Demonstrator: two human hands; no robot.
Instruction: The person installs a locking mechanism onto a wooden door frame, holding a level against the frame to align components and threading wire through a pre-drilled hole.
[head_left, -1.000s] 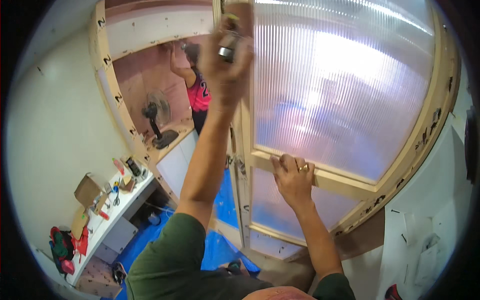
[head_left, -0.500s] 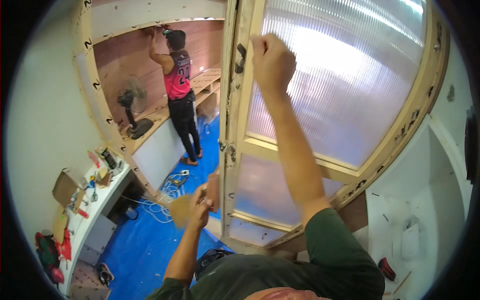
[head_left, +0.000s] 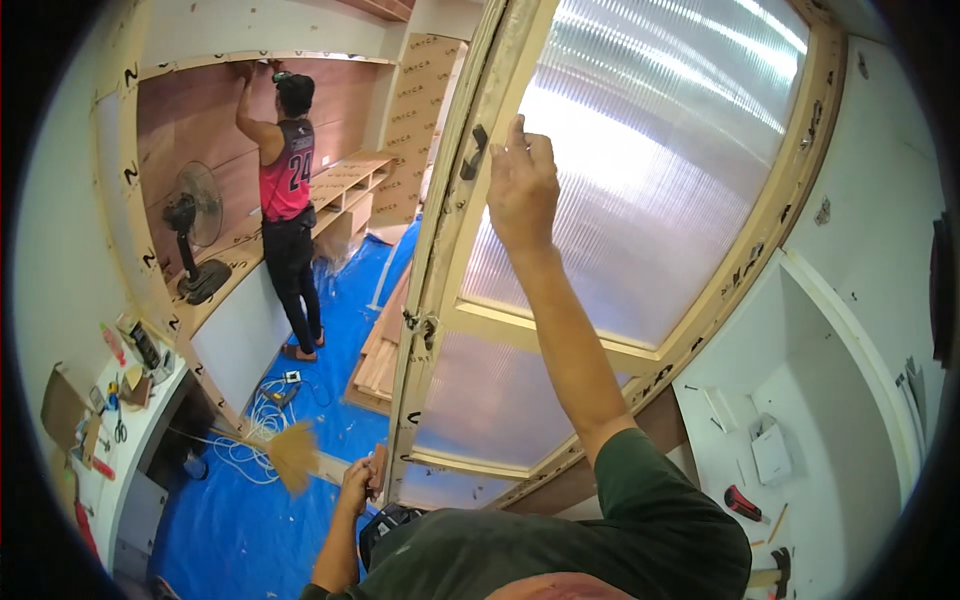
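A pale wooden door (head_left: 500, 318) with ribbed translucent panels (head_left: 650, 170) stands in front of me. My right hand (head_left: 525, 195) is raised by its frame, just right of the black door handle (head_left: 473, 155). Its fingers are partly bent and apart, with nothing visible in them. Whether the fingertips touch the door I cannot tell. Low on the left, my left hand (head_left: 352, 487) is closed round a reddish-brown flat block (head_left: 377, 470), beside the door's lower edge. The block's kind is not clear.
A person (head_left: 290, 200) works at the far wall, near a black fan (head_left: 197, 235). Blue sheeting (head_left: 240, 540) covers the floor, with a straw broom (head_left: 292, 455) and white cables (head_left: 265, 415). Tools lie on the left counter (head_left: 150, 410). A red-black knife (head_left: 742, 503) lies in the white cabinet (head_left: 850, 440).
My right hand has lowered and its fingers have loosened from a fist. My left hand, still holding the block, sits lower and further left. The view has shifted, showing more of the room behind.
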